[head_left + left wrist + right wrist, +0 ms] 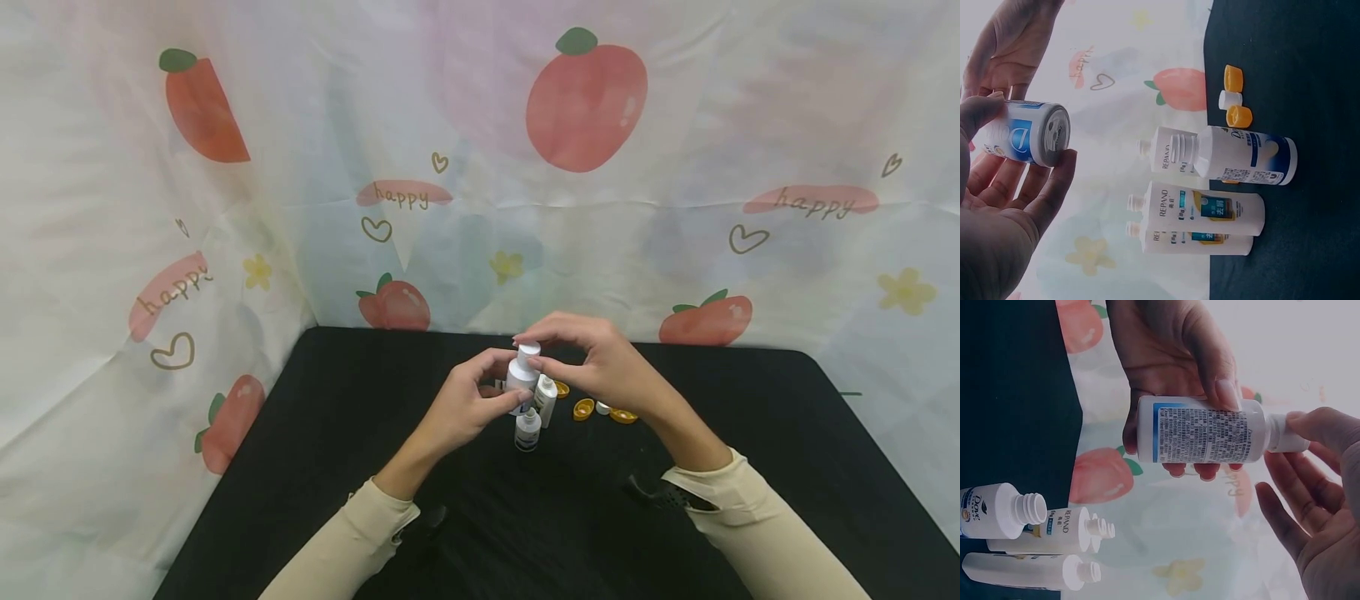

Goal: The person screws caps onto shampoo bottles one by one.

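Observation:
My left hand (468, 400) grips a small white bottle (519, 379) with a blue label, holding it above the table. The thumb and fingers of my right hand (603, 360) pinch the white cap (1290, 440) on the bottle's neck. In the right wrist view the bottle's back label shows dense small print. Below it on the table stands a white Dove bottle (1247, 156) with a bare threaded neck. Beside that are several white REPAND bottles (1204, 209), their necks bare too.
Several orange-yellow caps (583, 409) and a white cap (602, 408) lie on the black table (300, 467), right of the bottles. A fruit-patterned curtain (480, 125) hangs behind and to the sides.

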Demonstrator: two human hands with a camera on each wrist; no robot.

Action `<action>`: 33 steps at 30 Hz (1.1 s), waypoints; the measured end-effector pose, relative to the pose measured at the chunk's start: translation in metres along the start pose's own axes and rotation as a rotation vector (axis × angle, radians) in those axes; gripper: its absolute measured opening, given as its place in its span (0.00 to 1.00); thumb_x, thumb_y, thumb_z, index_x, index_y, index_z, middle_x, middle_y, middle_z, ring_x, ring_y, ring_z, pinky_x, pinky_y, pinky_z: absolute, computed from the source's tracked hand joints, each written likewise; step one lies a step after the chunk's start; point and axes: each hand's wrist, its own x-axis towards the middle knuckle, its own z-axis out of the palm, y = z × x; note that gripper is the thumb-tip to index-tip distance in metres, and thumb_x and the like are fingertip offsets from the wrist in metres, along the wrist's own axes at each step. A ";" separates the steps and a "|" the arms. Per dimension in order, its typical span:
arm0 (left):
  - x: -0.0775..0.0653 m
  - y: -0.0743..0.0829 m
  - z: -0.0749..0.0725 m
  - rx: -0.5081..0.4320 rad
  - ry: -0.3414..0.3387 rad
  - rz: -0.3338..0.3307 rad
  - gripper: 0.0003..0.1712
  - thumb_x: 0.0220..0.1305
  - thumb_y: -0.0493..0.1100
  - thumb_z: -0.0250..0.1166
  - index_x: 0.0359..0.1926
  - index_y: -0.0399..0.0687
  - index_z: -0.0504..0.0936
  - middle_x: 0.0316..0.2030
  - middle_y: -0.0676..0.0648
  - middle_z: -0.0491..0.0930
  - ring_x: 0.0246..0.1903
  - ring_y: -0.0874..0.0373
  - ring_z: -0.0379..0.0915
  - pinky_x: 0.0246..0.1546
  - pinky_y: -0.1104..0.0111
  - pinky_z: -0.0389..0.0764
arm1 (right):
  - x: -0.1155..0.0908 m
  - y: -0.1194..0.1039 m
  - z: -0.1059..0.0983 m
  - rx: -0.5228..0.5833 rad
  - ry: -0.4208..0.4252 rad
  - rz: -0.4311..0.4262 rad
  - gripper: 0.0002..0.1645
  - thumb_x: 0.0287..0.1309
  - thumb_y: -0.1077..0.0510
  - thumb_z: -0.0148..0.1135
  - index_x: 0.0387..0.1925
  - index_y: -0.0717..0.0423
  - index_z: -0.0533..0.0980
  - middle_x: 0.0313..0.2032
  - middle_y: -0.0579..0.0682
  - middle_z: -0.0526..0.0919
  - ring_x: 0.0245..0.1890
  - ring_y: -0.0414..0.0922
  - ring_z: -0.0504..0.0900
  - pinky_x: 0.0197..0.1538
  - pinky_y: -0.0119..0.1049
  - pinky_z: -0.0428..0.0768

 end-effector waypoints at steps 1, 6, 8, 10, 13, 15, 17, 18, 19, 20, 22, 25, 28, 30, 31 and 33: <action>0.000 0.000 0.000 0.001 0.000 0.000 0.26 0.66 0.37 0.71 0.63 0.42 0.76 0.49 0.42 0.82 0.49 0.51 0.80 0.46 0.66 0.85 | 0.000 0.000 0.000 0.001 -0.001 0.001 0.22 0.60 0.67 0.70 0.55 0.51 0.83 0.50 0.44 0.85 0.49 0.38 0.82 0.49 0.32 0.81; 0.000 0.001 0.000 -0.008 -0.005 0.005 0.26 0.66 0.37 0.71 0.64 0.42 0.75 0.50 0.41 0.82 0.49 0.52 0.80 0.46 0.65 0.85 | 0.001 -0.001 0.000 0.016 -0.008 0.006 0.22 0.60 0.67 0.70 0.56 0.51 0.82 0.50 0.43 0.85 0.48 0.39 0.82 0.50 0.32 0.81; 0.000 0.001 0.000 -0.011 -0.006 0.007 0.27 0.65 0.36 0.71 0.63 0.41 0.75 0.50 0.41 0.82 0.50 0.51 0.80 0.46 0.65 0.85 | 0.000 -0.001 0.000 0.032 -0.008 0.011 0.23 0.60 0.68 0.70 0.56 0.51 0.82 0.50 0.44 0.85 0.48 0.40 0.82 0.50 0.32 0.82; 0.001 0.001 0.000 -0.005 -0.001 0.009 0.26 0.65 0.36 0.71 0.63 0.41 0.75 0.50 0.42 0.82 0.50 0.52 0.80 0.46 0.65 0.85 | 0.000 0.000 0.001 0.044 -0.003 0.020 0.23 0.60 0.68 0.70 0.56 0.52 0.82 0.49 0.44 0.85 0.48 0.40 0.83 0.50 0.34 0.82; 0.001 0.000 0.000 0.013 0.013 0.011 0.26 0.65 0.36 0.71 0.63 0.42 0.76 0.50 0.42 0.82 0.50 0.52 0.81 0.45 0.66 0.85 | -0.001 0.001 0.002 0.052 0.011 0.041 0.22 0.61 0.67 0.70 0.56 0.51 0.82 0.49 0.44 0.85 0.47 0.41 0.83 0.49 0.36 0.83; 0.001 -0.001 0.001 0.020 0.024 0.010 0.26 0.65 0.36 0.71 0.63 0.42 0.76 0.50 0.42 0.82 0.50 0.52 0.81 0.45 0.66 0.85 | -0.001 0.000 0.004 0.044 0.022 0.060 0.22 0.61 0.66 0.70 0.56 0.50 0.82 0.48 0.43 0.85 0.47 0.40 0.84 0.50 0.38 0.83; 0.001 -0.001 0.002 0.013 0.030 0.013 0.26 0.65 0.36 0.71 0.63 0.41 0.76 0.50 0.41 0.82 0.50 0.50 0.81 0.45 0.66 0.85 | -0.001 0.000 0.005 0.038 0.035 0.079 0.22 0.61 0.64 0.71 0.56 0.48 0.82 0.48 0.43 0.84 0.48 0.40 0.84 0.50 0.40 0.83; 0.002 0.000 0.002 0.009 0.032 0.014 0.26 0.65 0.36 0.71 0.63 0.41 0.76 0.50 0.41 0.82 0.50 0.49 0.80 0.46 0.65 0.85 | -0.001 0.000 0.006 0.033 0.042 0.089 0.22 0.61 0.64 0.71 0.56 0.47 0.82 0.48 0.42 0.84 0.48 0.40 0.84 0.50 0.41 0.84; 0.002 -0.001 0.002 0.004 0.033 0.015 0.25 0.65 0.36 0.71 0.62 0.41 0.77 0.50 0.40 0.82 0.50 0.49 0.80 0.46 0.65 0.85 | -0.001 0.000 0.006 0.032 0.049 0.096 0.22 0.61 0.63 0.71 0.56 0.47 0.82 0.48 0.42 0.84 0.48 0.40 0.84 0.50 0.42 0.84; 0.002 0.000 0.003 -0.001 0.034 0.016 0.25 0.65 0.36 0.71 0.62 0.41 0.77 0.50 0.40 0.82 0.50 0.49 0.80 0.46 0.64 0.85 | -0.001 -0.001 0.007 0.031 0.056 0.105 0.22 0.61 0.62 0.72 0.55 0.46 0.82 0.48 0.42 0.84 0.48 0.40 0.84 0.50 0.44 0.84; 0.002 0.000 0.003 -0.008 0.035 0.017 0.25 0.65 0.36 0.71 0.62 0.41 0.77 0.49 0.41 0.82 0.50 0.50 0.80 0.46 0.64 0.85 | -0.002 -0.001 0.008 0.031 0.068 0.117 0.21 0.60 0.62 0.72 0.54 0.45 0.82 0.48 0.42 0.84 0.47 0.40 0.84 0.50 0.45 0.84; 0.002 0.000 0.003 -0.003 0.033 0.014 0.26 0.64 0.36 0.72 0.62 0.43 0.77 0.49 0.42 0.82 0.50 0.53 0.81 0.47 0.64 0.85 | -0.002 0.000 0.008 0.031 0.077 0.128 0.19 0.60 0.61 0.73 0.52 0.45 0.83 0.47 0.41 0.83 0.47 0.40 0.84 0.50 0.43 0.83; 0.001 0.000 0.003 0.002 0.034 0.013 0.26 0.64 0.37 0.72 0.62 0.43 0.77 0.50 0.43 0.82 0.50 0.54 0.81 0.47 0.65 0.85 | -0.003 0.000 0.008 0.034 0.074 0.130 0.19 0.60 0.62 0.73 0.52 0.44 0.82 0.47 0.41 0.83 0.47 0.40 0.84 0.51 0.39 0.83; 0.001 -0.001 0.002 0.008 0.041 0.012 0.26 0.64 0.37 0.72 0.62 0.43 0.77 0.50 0.43 0.82 0.50 0.54 0.81 0.46 0.65 0.85 | -0.004 0.001 0.007 0.040 0.065 0.127 0.20 0.60 0.62 0.72 0.53 0.44 0.82 0.47 0.42 0.83 0.48 0.40 0.83 0.51 0.38 0.82; 0.001 -0.001 0.002 0.011 0.045 0.010 0.27 0.64 0.37 0.72 0.62 0.43 0.77 0.50 0.43 0.82 0.50 0.54 0.81 0.46 0.65 0.85 | -0.004 0.001 0.006 0.042 0.059 0.122 0.21 0.60 0.63 0.72 0.54 0.44 0.82 0.48 0.42 0.83 0.48 0.40 0.83 0.51 0.37 0.82; 0.001 -0.001 0.001 0.016 0.054 0.009 0.26 0.64 0.37 0.72 0.62 0.43 0.77 0.50 0.43 0.82 0.49 0.53 0.81 0.45 0.65 0.85 | -0.004 0.001 0.004 0.044 0.047 0.112 0.22 0.60 0.64 0.72 0.55 0.44 0.82 0.48 0.42 0.83 0.49 0.40 0.83 0.51 0.36 0.82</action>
